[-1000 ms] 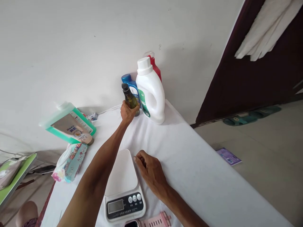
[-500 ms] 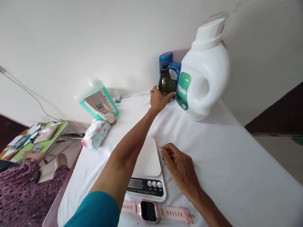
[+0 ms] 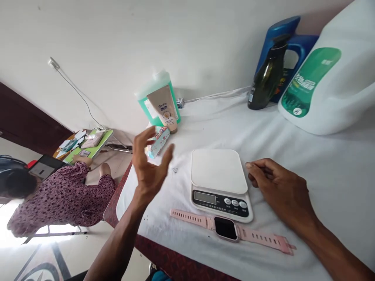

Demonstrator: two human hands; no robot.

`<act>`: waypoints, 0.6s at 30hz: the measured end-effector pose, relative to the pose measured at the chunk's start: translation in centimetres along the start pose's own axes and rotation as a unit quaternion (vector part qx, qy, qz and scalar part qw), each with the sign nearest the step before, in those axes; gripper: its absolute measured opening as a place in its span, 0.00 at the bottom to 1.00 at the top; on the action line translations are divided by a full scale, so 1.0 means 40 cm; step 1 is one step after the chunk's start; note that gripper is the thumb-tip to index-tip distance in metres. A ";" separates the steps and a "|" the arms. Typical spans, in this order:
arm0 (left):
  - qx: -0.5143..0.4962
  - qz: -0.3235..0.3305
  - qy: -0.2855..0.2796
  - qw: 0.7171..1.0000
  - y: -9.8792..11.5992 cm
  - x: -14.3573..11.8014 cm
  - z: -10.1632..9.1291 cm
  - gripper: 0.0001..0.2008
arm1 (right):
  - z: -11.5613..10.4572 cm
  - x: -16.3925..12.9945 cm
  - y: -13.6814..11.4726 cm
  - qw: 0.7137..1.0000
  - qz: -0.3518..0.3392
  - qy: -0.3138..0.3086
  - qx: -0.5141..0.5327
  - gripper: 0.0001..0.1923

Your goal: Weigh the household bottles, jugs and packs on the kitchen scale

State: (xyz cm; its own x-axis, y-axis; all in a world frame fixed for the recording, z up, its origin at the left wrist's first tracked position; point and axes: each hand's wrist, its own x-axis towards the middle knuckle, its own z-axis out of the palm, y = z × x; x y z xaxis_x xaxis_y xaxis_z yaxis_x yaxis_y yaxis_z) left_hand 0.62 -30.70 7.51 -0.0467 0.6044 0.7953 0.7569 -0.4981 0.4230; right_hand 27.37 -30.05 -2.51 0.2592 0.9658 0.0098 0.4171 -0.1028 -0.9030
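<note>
A white cloth-covered table stands against a white wall. The left hand hovers spread and empty near the kitchen scale; the right hand, loosely curled, rests beside it. Labels are unreadable.

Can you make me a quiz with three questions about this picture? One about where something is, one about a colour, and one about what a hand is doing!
1. Where does the watch lie?
A. In front of the kitchen scale
B. On top of the scale
C. Beside the dark bottle

2. What colour is the watch strap?
A. Green
B. Pink
C. Black

3. What is the left hand doing?
A. Gripping the dark bottle
B. Pressing a scale button
C. Raised in the air, open and empty

Answers:
1. A, the watch lies flat on the white cloth at the scale's near edge.
2. B, both strap halves are pale pink.
3. C, its fingers are spread and nothing is in them; the right hand rests on the cloth beside the scale.
</note>
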 end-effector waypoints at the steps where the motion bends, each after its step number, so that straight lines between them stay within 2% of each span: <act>1: 0.041 -0.022 0.033 0.998 -0.035 -0.013 -0.029 0.29 | 0.000 -0.001 -0.003 1.000 0.003 -0.001 0.002 0.19; 2: 0.075 -0.050 0.047 0.995 -0.072 -0.026 -0.048 0.33 | 0.000 -0.002 -0.006 1.000 0.007 -0.002 0.003 0.20; 4: 0.112 -0.127 0.031 0.985 -0.144 -0.046 -0.063 0.42 | -0.002 -0.002 -0.012 1.000 0.014 -0.001 0.000 0.21; 8: 0.122 -0.240 -0.067 0.961 -0.244 -0.028 -0.030 0.50 | -0.002 -0.003 -0.024 1.000 0.021 0.000 -0.008 0.20; 13: 0.192 -0.299 -0.199 0.913 -0.294 0.071 0.040 0.54 | 0.000 -0.004 -0.020 1.000 0.010 0.005 -0.015 0.19; 16: 0.230 -0.320 -0.272 0.878 -0.311 0.105 0.063 0.51 | 0.002 -0.003 -0.007 1.000 -0.006 0.003 -0.004 0.19; 18: 0.252 -0.324 -0.290 0.865 -0.317 0.110 0.068 0.47 | 0.003 -0.001 0.002 1.000 -0.021 0.003 -0.003 0.19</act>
State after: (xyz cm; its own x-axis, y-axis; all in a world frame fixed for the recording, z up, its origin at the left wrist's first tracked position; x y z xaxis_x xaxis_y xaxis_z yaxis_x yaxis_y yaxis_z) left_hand -7.44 -20.02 4.48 -0.3434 0.9379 0.0493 0.8890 0.3077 0.3392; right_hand 27.28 -30.07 -2.63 0.2465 0.9679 0.0498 0.4331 -0.0641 -0.8991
